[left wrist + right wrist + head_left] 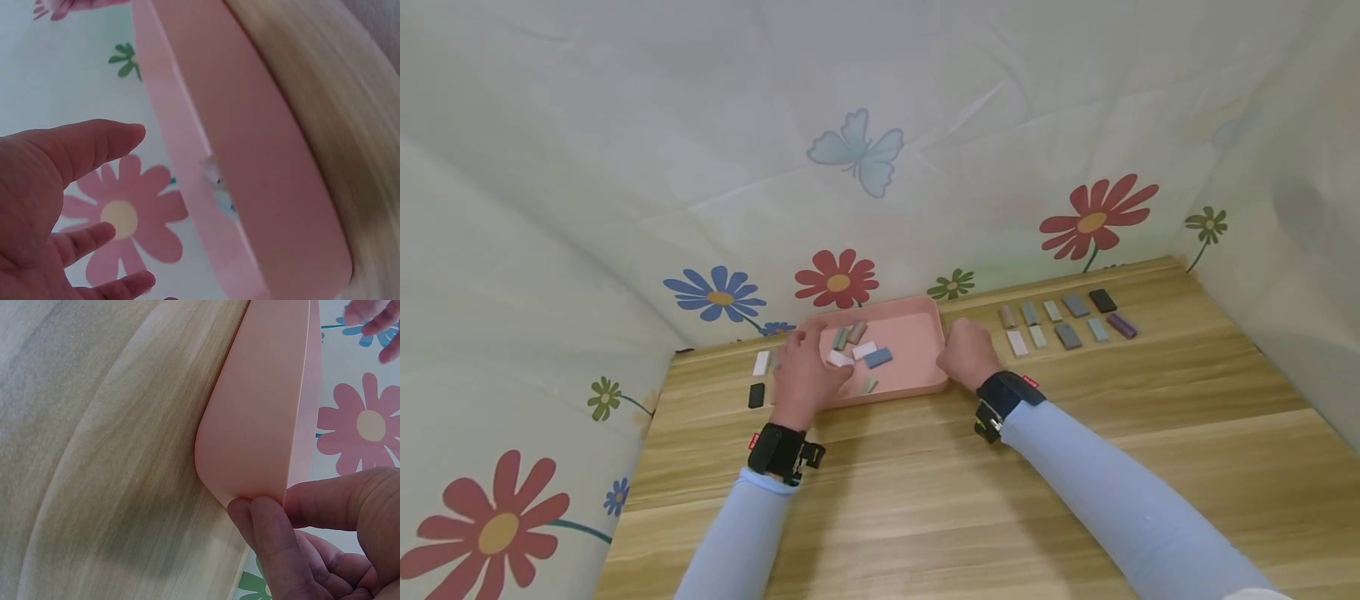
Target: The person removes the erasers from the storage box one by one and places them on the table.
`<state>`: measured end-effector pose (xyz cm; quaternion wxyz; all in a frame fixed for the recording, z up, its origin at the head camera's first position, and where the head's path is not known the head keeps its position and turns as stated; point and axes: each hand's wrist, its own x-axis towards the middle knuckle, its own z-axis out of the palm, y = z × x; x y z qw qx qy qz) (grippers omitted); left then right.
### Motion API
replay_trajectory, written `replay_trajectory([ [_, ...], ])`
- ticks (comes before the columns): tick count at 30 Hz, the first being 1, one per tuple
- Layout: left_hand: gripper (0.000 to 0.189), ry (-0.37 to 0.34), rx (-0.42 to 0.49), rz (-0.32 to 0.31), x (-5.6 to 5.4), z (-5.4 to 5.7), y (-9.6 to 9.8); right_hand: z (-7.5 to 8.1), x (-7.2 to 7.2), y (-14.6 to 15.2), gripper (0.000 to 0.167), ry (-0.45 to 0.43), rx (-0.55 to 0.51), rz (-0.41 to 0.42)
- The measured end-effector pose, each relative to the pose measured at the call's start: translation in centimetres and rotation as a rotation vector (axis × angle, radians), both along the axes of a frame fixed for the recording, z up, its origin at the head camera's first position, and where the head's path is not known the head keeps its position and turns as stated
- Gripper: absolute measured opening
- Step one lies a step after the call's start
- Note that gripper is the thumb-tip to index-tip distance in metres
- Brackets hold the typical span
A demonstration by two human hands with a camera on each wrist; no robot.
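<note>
A shallow pink tray [917, 333] sits near the back edge of the wooden table. Several small rectangular blocks lie in it, among them a blue block [878, 357], a white block [864, 350] and a brown block [857, 332]. My right hand [970, 354] pinches the tray's right wall between thumb and fingers, as the right wrist view shows. Over the tray's left end hovers my left hand [805, 379], its thumb and fingers spread apart and holding nothing in the left wrist view. It hides part of the tray's left side.
Right of the tray, two rows of small blocks include a black block [1102, 300] and a purple block [1122, 325]. Left of it lie a white block [762, 363] and a black block [756, 395]. A flower-printed curtain [880, 225] hangs behind the table [910, 500].
</note>
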<state>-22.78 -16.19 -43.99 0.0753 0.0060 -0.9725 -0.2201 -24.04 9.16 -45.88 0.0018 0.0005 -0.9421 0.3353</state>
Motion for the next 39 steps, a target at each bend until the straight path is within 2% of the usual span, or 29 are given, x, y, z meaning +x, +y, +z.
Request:
replay_trajectory([
  [7,0.062,-0.07,-0.066,-0.018,0.0,-1.1,2.2,-0.1,0.0,0.0,0.03,-0.005,-0.002,-0.008],
  [9,0.057,-0.098,-0.057,-0.019,0.0,-1.2,2.7,0.0,0.0,0.0,0.03,-0.006,-0.005,-0.007],
  [15,0.043,-0.223,0.048,-0.016,-0.3,-1.6,3.6,0.2,0.1,0.1,0.03,-0.004,-0.002,0.001],
  [21,0.023,-0.287,0.027,-0.003,-0.8,-2.2,4.3,0.2,0.1,-0.1,0.03,-0.004,0.0,0.002],
  [24,0.021,-0.315,0.001,0.001,-0.9,-2.3,4.5,0.2,0.0,-0.1,0.03,-0.005,0.003,0.001],
  [30,0.02,-0.312,-0.059,-0.002,-1.0,-2.5,4.5,0.2,0.1,-0.2,0.03,-0.014,0.001,-0.001],
  [39,0.017,-0.284,-0.058,-0.064,-1.3,-2.8,4.3,0.1,0.0,0.0,0.03,-0.027,-0.014,-0.001],
])
